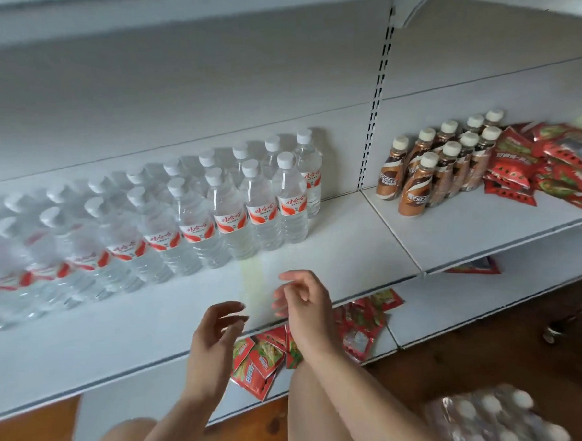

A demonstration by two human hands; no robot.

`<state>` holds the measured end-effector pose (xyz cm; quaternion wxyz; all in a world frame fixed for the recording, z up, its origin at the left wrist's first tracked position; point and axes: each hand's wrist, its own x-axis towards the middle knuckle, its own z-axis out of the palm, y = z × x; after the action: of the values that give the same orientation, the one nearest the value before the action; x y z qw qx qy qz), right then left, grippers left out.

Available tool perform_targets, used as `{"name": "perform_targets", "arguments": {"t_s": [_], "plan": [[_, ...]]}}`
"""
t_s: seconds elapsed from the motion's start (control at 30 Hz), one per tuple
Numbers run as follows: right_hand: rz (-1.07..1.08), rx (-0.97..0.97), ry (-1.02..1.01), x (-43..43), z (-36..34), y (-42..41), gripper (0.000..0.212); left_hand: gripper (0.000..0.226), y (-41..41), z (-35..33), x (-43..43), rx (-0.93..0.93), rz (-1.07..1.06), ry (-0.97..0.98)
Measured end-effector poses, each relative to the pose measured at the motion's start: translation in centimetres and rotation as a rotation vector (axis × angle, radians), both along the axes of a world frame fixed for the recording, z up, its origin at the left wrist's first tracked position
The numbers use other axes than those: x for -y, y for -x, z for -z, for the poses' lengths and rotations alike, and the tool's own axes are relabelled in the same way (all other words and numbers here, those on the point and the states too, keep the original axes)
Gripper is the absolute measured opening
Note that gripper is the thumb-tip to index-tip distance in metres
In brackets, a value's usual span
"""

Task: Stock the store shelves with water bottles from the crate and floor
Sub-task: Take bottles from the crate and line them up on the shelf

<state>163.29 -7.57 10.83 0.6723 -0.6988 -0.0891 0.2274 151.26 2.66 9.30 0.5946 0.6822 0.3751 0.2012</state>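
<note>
On the white shelf (335, 251), left side, water bottles (195, 218) stand upright in two rows. Left hand (214, 335) and right hand (304, 304) hover close together over the shelf's near edge, fingers loosely curled, holding nothing. Wrapped bottle pack (492, 419) lies on the floor, near right. Coffee bottles (445, 165) stand far right.

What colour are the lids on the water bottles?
White. The caps on the water bottles show best in the head view.
</note>
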Motion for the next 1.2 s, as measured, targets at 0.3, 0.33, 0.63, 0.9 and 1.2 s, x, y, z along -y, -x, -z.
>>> {"name": "perform_targets", "arguments": {"t_s": [0.3, 0.33, 0.63, 0.9, 1.2], "plan": [[-0.393, -0.144, 0.282, 2.6, 4.0, 18.0, 0.015, 0.019, 17.5, 2.6, 6.2, -0.085, -0.4, 0.46], [-0.413, -0.072, 0.381, 3.0, 5.1, 18.8, 0.017, 0.018, 18.4, 2.4, 6.4, -0.099, -0.396, 0.438], [-0.734, 0.306, 0.471, 2.8, 2.5, 24.4, 0.032, 0.011, 25.7, -0.9, 7.8, -0.148, -0.305, 0.197], [-0.988, 0.345, 0.451, -1.1, 1.7, 28.5, 0.03, 0.011, 31.4, -1.0, 7.9, -0.311, -0.48, 0.058], [-1.411, 0.431, 0.336, -3.4, 0.1, 38.3, 0.027, 0.012, 41.8, -2.6, 12.3, -0.376, -0.857, 0.029]]}}
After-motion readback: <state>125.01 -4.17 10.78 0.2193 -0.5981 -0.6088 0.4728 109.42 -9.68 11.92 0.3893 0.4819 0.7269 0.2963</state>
